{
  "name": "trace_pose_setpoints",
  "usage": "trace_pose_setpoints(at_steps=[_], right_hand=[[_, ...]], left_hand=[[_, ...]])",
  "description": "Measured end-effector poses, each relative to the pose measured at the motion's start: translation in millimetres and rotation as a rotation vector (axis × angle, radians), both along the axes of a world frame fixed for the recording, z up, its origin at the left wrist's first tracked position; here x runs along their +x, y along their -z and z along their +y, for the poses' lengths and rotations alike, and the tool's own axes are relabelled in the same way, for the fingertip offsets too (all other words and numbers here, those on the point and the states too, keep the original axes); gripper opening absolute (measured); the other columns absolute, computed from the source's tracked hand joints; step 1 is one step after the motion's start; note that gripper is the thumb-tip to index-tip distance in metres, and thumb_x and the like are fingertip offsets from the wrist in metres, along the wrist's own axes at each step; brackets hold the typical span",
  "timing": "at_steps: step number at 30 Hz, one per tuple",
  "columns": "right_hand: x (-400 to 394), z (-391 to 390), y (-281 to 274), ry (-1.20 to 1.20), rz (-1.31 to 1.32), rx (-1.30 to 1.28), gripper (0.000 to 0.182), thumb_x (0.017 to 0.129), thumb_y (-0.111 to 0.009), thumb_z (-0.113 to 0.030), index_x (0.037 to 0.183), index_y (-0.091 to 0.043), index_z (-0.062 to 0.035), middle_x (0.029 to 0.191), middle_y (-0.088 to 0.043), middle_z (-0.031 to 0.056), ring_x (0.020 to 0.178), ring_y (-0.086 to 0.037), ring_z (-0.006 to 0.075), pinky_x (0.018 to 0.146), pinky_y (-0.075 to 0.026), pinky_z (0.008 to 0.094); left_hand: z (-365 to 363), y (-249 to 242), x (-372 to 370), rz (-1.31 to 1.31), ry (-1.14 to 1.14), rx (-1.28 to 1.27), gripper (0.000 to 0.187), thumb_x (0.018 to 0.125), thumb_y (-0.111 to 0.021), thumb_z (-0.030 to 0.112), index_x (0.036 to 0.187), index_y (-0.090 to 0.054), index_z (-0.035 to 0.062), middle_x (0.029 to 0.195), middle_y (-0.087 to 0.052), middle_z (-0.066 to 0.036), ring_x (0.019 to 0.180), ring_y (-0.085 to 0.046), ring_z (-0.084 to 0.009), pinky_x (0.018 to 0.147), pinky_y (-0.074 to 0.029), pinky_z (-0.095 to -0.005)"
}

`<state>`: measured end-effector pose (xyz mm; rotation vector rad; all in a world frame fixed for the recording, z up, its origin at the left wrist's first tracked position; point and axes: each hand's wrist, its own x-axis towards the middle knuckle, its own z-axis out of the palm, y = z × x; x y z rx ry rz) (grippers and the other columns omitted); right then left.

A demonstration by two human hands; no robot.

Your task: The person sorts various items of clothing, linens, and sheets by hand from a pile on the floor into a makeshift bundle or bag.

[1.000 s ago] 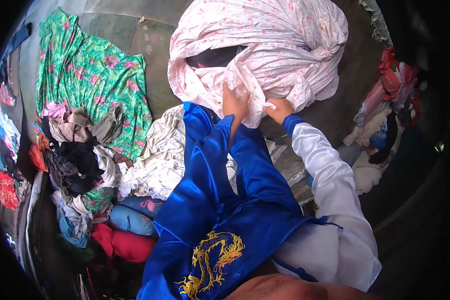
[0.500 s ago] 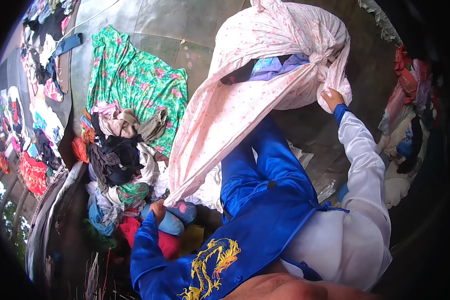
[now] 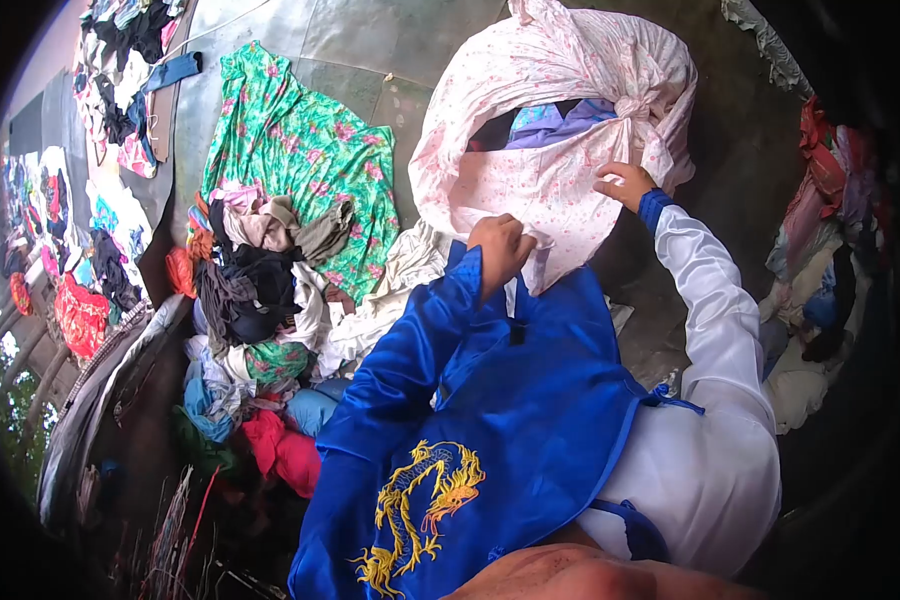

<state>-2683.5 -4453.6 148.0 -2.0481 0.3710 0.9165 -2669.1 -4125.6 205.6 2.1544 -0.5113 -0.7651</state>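
A pale pink floral sheet [image 3: 560, 190] is tied in a knot [image 3: 634, 106] around a bulky bundle. Purple and blue cloth [image 3: 560, 124] shows through a gap in its side. My left hand [image 3: 500, 252] is closed on the loose corner of the sheet, just above my knees. Below the knot, my right hand [image 3: 627, 187] hovers over or lightly touches the sheet, its fingers bent but apart; no grip on the cloth shows.
Left of the bundle lies a green floral dress [image 3: 305, 160], with heaped clothes [image 3: 255, 300] in front of it. More garments [image 3: 120, 90] are spread at the far left. Another clothes pile [image 3: 815, 270] stands at the right. Dark sheeting [image 3: 390, 110] covers the ground.
My left hand has brought the sheet's stretched corner up and right, close to the bundle. My right hand has let go of the cloth below the knot and shifted slightly left.
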Motion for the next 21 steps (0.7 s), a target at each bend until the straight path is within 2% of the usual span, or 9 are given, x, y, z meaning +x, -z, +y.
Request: trace_pose_setpoints(at_steps=[1,4,5,8,10,11,13,17,21], right_hand=[[-9,-4,4,-0.039,-0.059,0.052,0.058,0.075,-0.074,-0.051,0.112,-0.066,-0.0061,0.111,-0.066,0.0111,0.106,-0.062,0.0258,0.093,-0.047,0.0351],[-31,-10,-12,0.186,-0.044,0.358,0.069,0.070,-0.076,-0.056,0.118,-0.063,-0.0084,0.122,-0.060,0.0131,0.115,-0.057,0.0272,0.098,-0.043,0.0360],[-34,-9,-22,0.229,-0.120,0.279,0.063,0.071,-0.080,-0.045,0.119,-0.062,-0.0078,0.118,-0.063,0.0120,0.110,-0.060,0.0252,0.094,-0.046,0.0346],[-40,-20,-19,0.038,-0.132,0.009,0.045,0.076,-0.078,-0.022,0.116,-0.064,-0.0063,0.107,-0.068,0.0093,0.100,-0.065,0.0224,0.086,-0.050,0.0324],[-44,-28,-21,0.105,-0.149,0.069,0.033,0.077,-0.072,-0.012,0.108,-0.066,-0.0046,0.098,-0.069,0.0096,0.091,-0.066,0.0209,0.079,-0.050,0.0311],[-46,-31,-23,0.140,-0.158,0.099,0.027,0.078,-0.069,-0.006,0.105,-0.067,-0.0037,0.093,-0.070,0.0098,0.087,-0.067,0.0201,0.076,-0.050,0.0304],[-55,-39,-21,0.224,-0.118,0.150,0.020,0.078,-0.067,-0.003,0.098,-0.068,-0.0018,0.086,-0.070,0.0116,0.081,-0.066,0.0175,0.071,-0.050,0.0293],[-49,-44,-64,0.057,-0.153,0.125,0.017,0.080,-0.070,-0.008,0.095,-0.068,-0.0002,0.084,-0.070,0.0118,0.078,-0.066,0.0172,0.071,-0.049,0.0313],[-51,-62,-75,0.011,0.003,0.094,0.021,0.082,-0.070,-0.012,0.098,-0.068,0.0023,0.088,-0.071,0.0103,0.084,-0.064,0.0134,0.075,-0.049,0.0308]], left_hand=[[-38,11,5,0.031,-0.068,-0.034,0.025,0.075,-0.062,0.021,0.069,-0.060,-0.0024,0.074,-0.059,-0.020,0.075,-0.060,-0.0395,0.068,-0.047,-0.0467],[-118,35,17,0.104,-0.192,-0.079,0.028,0.079,-0.058,0.024,0.071,-0.061,-0.0028,0.077,-0.061,-0.022,0.074,-0.060,-0.0405,0.067,-0.047,-0.0473],[-133,34,23,0.105,-0.175,-0.125,0.029,0.079,-0.057,0.025,0.071,-0.062,-0.0028,0.078,-0.061,-0.023,0.074,-0.060,-0.0410,0.067,-0.048,-0.0473],[-154,35,25,0.181,-0.128,-0.323,0.026,0.081,-0.062,0.024,0.076,-0.062,-0.0011,0.078,-0.063,-0.019,0.072,-0.063,-0.0364,0.066,-0.049,-0.0440],[-149,29,22,0.363,-0.128,-0.493,0.025,0.080,-0.066,0.024,0.083,-0.061,0.0001,0.080,-0.064,-0.016,0.074,-0.064,-0.0326,0.068,-0.049,-0.0414],[-140,41,18,0.215,-0.127,-0.606,0.033,0.079,-0.071,0.026,0.098,-0.058,0.0018,0.089,-0.063,-0.014,0.084,-0.064,-0.0271,0.076,-0.049,-0.0367],[-125,66,15,0.130,-0.110,-0.526,0.040,0.076,-0.066,0.017,0.112,-0.054,0.0018,0.104,-0.061,-0.018,0.101,-0.059,-0.0326,0.089,-0.045,-0.0388],[-120,108,20,-0.065,0.081,-0.213,0.060,0.070,-0.057,0.003,0.128,-0.047,0.0065,0.125,-0.053,-0.018,0.121,-0.048,-0.0350,0.103,-0.034,-0.0469],[-159,137,33,-0.105,0.172,-0.128,0.068,0.070,-0.061,0.005,0.136,-0.045,0.0134,0.140,-0.042,-0.019,0.137,-0.031,-0.0347,0.109,-0.029,-0.0470]])
